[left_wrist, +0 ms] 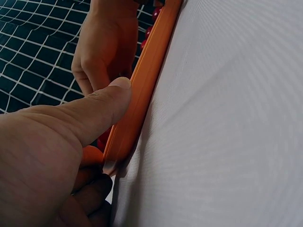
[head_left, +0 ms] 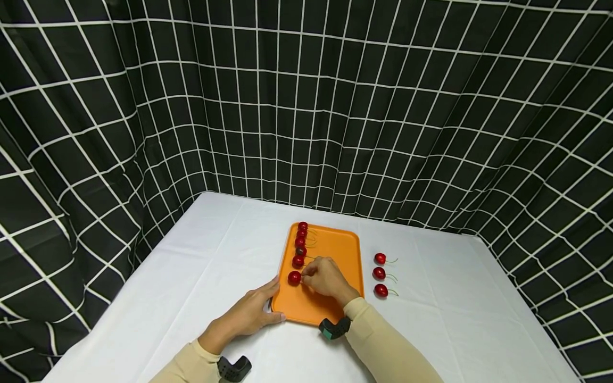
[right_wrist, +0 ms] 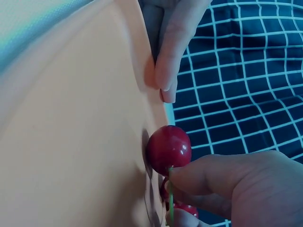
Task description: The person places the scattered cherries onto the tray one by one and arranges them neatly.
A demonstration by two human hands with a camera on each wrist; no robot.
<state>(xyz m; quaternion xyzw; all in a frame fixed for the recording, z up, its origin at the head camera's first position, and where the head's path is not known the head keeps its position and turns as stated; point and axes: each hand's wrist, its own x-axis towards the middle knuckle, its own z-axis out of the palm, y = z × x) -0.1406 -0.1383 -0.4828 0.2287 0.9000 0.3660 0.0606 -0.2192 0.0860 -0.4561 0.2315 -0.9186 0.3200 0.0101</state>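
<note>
My right hand (head_left: 326, 277) is over the orange tray (head_left: 337, 247), its thumb and finger pinching the green stem of a red cherry (head_left: 294, 277). In the right wrist view that cherry (right_wrist: 169, 150) sits right at the tray's surface, with the fingertips beside its stem end. Farther up the tray's left side, several more cherries (head_left: 300, 242) form a line, stems pointing right. At the tray's near left corner, my left hand (head_left: 249, 313) holds the edge between thumb and fingers. The left wrist view has the thumb (left_wrist: 102, 106) along the orange rim and the other fingers bent at the corner.
Three cherries with stems, the middle one (head_left: 379, 273) among them, lie in a column right of the tray. A white cloth (head_left: 455, 314) covers the table. Black curtain (head_left: 306, 106) with a white grid surrounds its back and sides.
</note>
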